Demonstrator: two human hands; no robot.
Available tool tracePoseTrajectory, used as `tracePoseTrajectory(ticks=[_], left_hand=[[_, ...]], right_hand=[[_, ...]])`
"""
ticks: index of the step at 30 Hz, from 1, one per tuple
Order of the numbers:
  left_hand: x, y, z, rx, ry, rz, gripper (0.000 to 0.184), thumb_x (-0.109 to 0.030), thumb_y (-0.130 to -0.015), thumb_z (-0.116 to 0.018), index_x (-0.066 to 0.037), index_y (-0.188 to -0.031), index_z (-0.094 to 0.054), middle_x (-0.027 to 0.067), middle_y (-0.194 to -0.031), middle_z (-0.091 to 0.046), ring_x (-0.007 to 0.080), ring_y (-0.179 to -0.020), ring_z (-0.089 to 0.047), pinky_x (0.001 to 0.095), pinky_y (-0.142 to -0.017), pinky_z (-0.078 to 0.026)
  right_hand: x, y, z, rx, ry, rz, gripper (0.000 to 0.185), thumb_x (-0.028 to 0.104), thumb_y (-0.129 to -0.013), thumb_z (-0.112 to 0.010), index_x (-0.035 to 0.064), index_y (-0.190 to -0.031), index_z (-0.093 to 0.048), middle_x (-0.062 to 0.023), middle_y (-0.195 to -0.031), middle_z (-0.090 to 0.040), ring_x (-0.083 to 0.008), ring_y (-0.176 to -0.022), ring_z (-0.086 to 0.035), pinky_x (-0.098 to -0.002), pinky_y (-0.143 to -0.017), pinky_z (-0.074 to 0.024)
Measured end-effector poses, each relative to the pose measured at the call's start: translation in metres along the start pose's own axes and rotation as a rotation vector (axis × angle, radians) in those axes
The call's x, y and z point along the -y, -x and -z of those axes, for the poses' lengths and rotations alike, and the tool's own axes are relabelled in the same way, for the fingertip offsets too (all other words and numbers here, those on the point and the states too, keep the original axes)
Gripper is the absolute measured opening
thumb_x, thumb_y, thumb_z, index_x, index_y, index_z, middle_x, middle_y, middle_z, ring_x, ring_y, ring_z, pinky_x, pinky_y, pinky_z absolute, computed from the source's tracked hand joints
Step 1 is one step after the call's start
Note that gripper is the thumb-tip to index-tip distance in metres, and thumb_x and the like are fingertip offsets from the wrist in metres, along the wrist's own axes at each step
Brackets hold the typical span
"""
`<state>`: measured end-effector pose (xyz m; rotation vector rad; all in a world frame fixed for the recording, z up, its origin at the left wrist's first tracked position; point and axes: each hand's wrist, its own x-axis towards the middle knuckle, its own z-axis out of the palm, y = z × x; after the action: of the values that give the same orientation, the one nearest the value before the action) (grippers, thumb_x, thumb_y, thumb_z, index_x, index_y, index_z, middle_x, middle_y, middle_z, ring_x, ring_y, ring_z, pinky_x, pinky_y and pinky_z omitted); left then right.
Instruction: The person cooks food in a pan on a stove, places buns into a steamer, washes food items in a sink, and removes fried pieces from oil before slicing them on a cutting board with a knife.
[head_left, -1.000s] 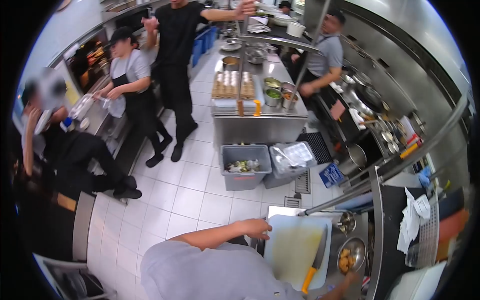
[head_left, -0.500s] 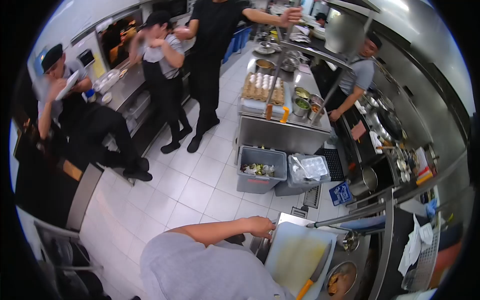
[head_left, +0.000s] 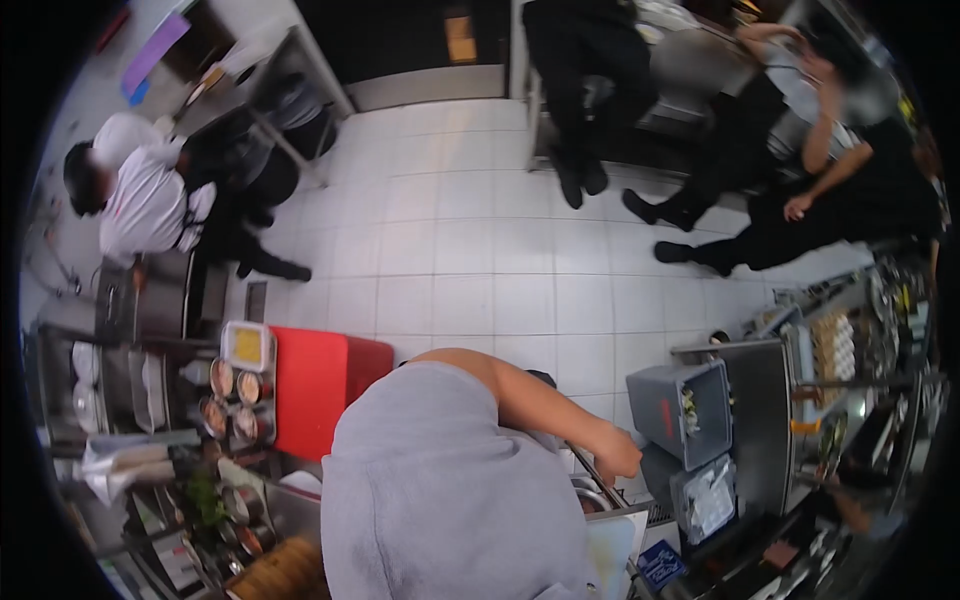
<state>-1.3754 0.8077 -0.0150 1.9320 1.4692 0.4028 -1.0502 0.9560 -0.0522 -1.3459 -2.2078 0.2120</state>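
My left hand [head_left: 618, 455] is at the lower centre right, its fingers curled down over the edge of an open drawer [head_left: 592, 492] with round metal containers in it. The pale cutting board [head_left: 612, 548] lies just below that drawer, mostly cut off by my grey shirt. My right hand is out of view, hidden behind my body or past the frame's edge. No knife or bowl of food shows beside the board.
A red bin [head_left: 325, 385] stands left of me, beside several food containers [head_left: 245, 390]. Grey bins [head_left: 690, 410] are on the right. One person [head_left: 140, 190] leans at the left counter; several others are at the upper right. Egg trays [head_left: 832, 355] rest on the far-right counter.
The view has swung far to the left, bringing the red bin and left counter in. The drawer now shows open under my left hand. My right hand has left view.
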Motion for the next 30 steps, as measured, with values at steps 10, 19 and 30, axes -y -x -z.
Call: tracePoseTrajectory(ticks=[10, 19, 30], left_hand=[[0.027, 0.056, -0.013, -0.09, 0.048, 0.186, 0.04, -0.038, -0.083, -0.066, -0.002, -0.099, -0.065, 0.0167, -0.091, -0.067, 0.0387, -0.093, -0.065, 0.0521, -0.082, -0.049], [-0.007, 0.02, -0.027, -0.104, 0.152, -0.081, 0.039, -0.035, -0.083, -0.066, -0.001, -0.102, -0.064, 0.0185, -0.1, -0.067, 0.0388, -0.097, -0.063, 0.0498, -0.084, -0.05], [-0.121, -0.102, -0.064, 0.405, 0.042, -0.472, 0.058, -0.031, -0.085, -0.069, -0.005, -0.133, -0.05, 0.0191, -0.116, -0.061, 0.0356, -0.106, -0.059, 0.0433, -0.09, -0.049]], right_hand=[[0.032, -0.009, -0.05, 0.153, -0.096, 0.096, 0.038, 0.025, -0.082, -0.071, 0.0026, -0.113, -0.065, -0.0125, -0.105, -0.069, -0.0226, -0.095, -0.065, -0.0347, -0.087, -0.0506], [-0.091, 0.051, 0.057, -0.142, 0.047, -0.215, 0.039, 0.02, -0.079, -0.075, 0.0022, -0.112, -0.064, -0.012, -0.106, -0.068, -0.0219, -0.096, -0.065, -0.0334, -0.088, -0.0503], [0.018, 0.206, 0.164, -0.417, -0.139, -0.893, 0.032, 0.014, -0.074, -0.077, 0.005, -0.103, -0.067, -0.0115, -0.094, -0.07, -0.0196, -0.084, -0.068, -0.0323, -0.076, -0.0532]])
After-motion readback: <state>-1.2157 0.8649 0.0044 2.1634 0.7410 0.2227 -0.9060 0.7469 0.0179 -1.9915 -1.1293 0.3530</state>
